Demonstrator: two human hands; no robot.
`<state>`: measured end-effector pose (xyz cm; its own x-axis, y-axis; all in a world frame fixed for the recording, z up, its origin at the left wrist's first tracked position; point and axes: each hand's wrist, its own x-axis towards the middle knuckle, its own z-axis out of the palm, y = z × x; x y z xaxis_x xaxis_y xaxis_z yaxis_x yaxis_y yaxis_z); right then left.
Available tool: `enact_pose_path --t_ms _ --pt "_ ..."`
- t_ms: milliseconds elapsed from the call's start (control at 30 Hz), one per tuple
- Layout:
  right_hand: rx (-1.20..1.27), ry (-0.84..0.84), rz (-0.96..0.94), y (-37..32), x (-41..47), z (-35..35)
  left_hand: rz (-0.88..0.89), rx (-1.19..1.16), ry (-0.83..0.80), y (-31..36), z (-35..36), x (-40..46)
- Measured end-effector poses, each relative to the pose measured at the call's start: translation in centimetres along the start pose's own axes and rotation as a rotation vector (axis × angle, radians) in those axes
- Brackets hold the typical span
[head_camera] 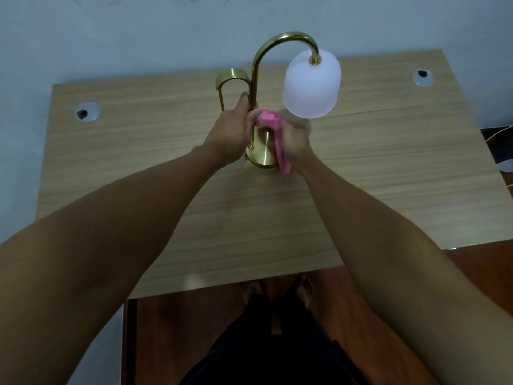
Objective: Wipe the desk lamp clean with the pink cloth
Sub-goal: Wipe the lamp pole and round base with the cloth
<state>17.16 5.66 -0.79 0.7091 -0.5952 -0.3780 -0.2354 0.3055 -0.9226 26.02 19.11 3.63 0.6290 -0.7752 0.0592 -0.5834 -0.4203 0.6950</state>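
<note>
My left hand [231,126] grips the brass stem of the desk lamp [253,101] so it can't tip on the tabletop [166,168], while my right hand [291,143] presses the bunched pink cloth [270,123] against the lower stem, above the base.

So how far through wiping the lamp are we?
Nothing reads as finished; cleanliness can't be judged here. In hand: the left hand steadies the brass stem while the right hand works the pink cloth low on it, above the round base. The white shade and upper curve aren't being touched.
</note>
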Motion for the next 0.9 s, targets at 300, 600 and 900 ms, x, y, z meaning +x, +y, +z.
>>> enact_pose_path --t_ms 300,600,900 --pt "-1.041 -0.381 -0.194 2.6 1.4 -2.5 0.023 -0.031 0.003 -0.2 0.3 0.2" --pt "-1.136 -0.048 -0.149 7.8 -4.3 -0.2 0.008 -0.003 0.036 -0.1 0.6 0.0" --pt "-0.832 -0.054 -0.101 7.8 -9.5 7.5 -0.010 -0.001 0.013 0.0 0.4 0.0"
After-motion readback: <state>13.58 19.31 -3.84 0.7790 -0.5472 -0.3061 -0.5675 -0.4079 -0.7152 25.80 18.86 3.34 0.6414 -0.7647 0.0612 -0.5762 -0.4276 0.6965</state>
